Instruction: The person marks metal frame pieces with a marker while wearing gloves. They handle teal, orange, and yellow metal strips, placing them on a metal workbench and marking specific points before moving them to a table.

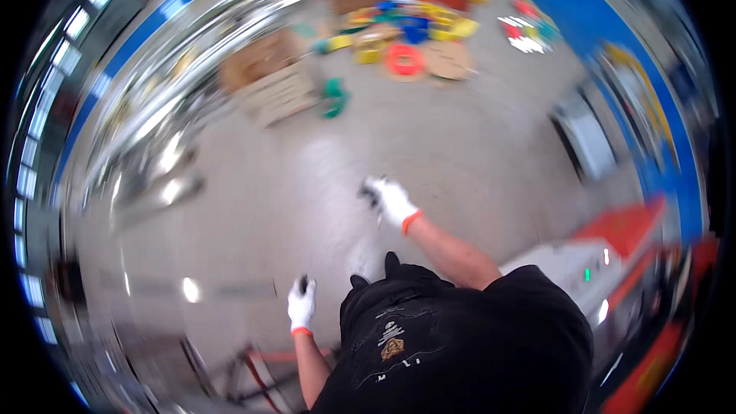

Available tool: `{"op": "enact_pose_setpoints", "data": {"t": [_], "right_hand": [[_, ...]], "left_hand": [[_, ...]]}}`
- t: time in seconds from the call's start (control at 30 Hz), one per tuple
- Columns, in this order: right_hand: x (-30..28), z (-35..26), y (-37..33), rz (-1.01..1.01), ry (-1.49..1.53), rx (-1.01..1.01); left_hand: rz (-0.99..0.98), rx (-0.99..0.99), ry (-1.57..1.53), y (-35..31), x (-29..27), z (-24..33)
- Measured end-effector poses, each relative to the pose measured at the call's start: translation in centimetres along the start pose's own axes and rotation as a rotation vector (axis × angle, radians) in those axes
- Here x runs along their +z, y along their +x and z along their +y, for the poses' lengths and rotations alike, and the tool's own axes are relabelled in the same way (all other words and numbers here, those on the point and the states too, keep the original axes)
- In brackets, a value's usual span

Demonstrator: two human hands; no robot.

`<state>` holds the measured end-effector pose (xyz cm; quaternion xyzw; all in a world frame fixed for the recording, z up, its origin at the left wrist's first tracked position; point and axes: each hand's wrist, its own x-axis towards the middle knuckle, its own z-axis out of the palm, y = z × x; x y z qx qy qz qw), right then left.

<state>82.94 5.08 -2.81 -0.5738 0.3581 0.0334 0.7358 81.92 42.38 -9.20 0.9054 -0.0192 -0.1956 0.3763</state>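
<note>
My right hand [389,199], in a white glove with an orange cuff, reaches forward over the grey floor [460,157]. Its fingers look curled around a dark patch; whether that is a held thing or dark glove fingers is too blurred to say. Lower down, my left hand [301,305] hangs beside my body in a matching glove. A small dark spot shows at its fingertips, and motion smears the fingers. Neither hand visibly touches anything around it. The tips of my dark shoes [392,260] show between the two hands.
Ahead lies an open cardboard box [277,96] beside a green roll [333,98]. Farther off is a heap of colourful rolls, among them a red ring [404,60]. Long shiny metal profiles [157,119] lie left. A white and orange machine [579,261] stands close at right.
</note>
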Motion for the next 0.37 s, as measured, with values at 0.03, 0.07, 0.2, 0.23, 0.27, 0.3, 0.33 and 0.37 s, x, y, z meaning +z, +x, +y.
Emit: {"op": "enact_pose_setpoints", "data": {"t": [0.03,0.07,0.2,0.23,0.27,0.3,0.33,0.37], "right_hand": [[-1.1,1.6,-1.2,0.003,0.047,-0.012],[-2.4,2.8,-2.1,0.037,0.172,0.029],[-20.4,3.4,-8.2,0.38,0.723,-0.06],[-24.3,1.7,-11.0,0.42,0.776,-0.107],[-28.7,0.1,-14.2,0.483,0.804,-0.169],[-28.9,0.0,-16.7,0.601,0.865,-0.226],[-31.2,0.8,-18.4,0.731,0.853,-0.274],[-33.4,2.4,-19.7,0.857,0.873,-0.311]], "left_hand": [[-0.098,-0.035,0.049,2.3,1.3,-2.3],[-0.209,-0.076,0.116,4.9,3.2,-4.9],[-0.717,0.103,0.589,7.5,17.2,7.2],[-0.822,0.129,0.567,11.2,20.3,4.6],[-0.946,0.171,0.517,13.2,24.2,4.1],[-0.966,0.283,0.749,15.7,25.9,6.9],[-0.995,0.449,0.949,17.4,29.0,11.0],[-0.969,0.595,1.161,18.5,32.1,15.0]]}}
